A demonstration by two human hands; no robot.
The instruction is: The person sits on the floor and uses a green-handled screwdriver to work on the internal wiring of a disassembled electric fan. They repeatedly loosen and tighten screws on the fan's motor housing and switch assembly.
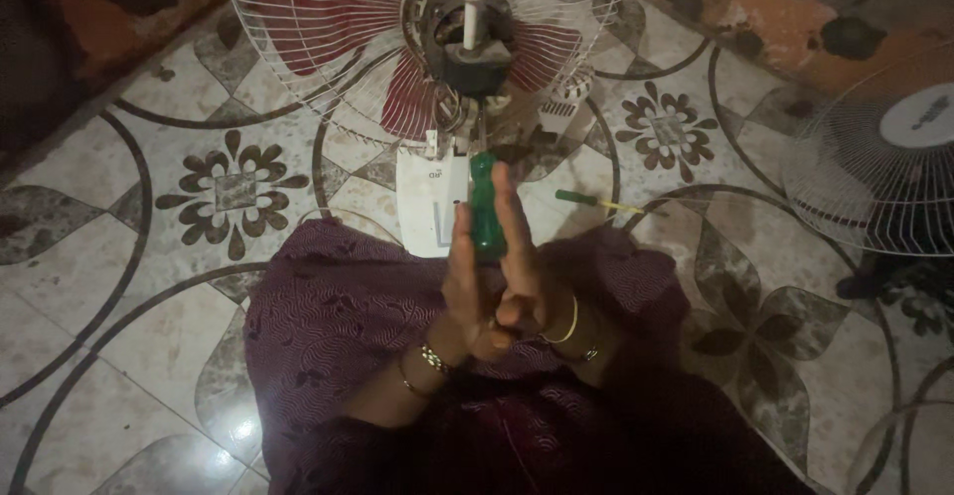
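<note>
Pressed flat together, palm to palm, both hands make one grip around the green screwdriver handle (485, 207): the left hand (465, 291) lies along its left side and the right hand (527, 286) along its right, fingers stretched forward and the handle standing up between them. The shaft runs forward and down from the handle toward the motor housing (467, 58) of a table fan that lies on the tiled floor (129, 256), its wire guard (298, 48) and red blades (333, 8) facing away and its white base (429, 202) just in front of the person's lap. Where the tip meets the fan is too dark to tell exactly. Judging by the flat-palmed hold, the step in hand looks like spinning the driver by rolling it between the palms, at a screw on the back of the motor. That move calls for the tip to stay seated and the shaft to stay in line with the screw while the palms slide against each other; a tilt would likely let it slip. A second, smaller green screwdriver (586, 200) lies on the floor to the right, near the base, and another fan (884, 157) stands well apart at the right edge.
</note>
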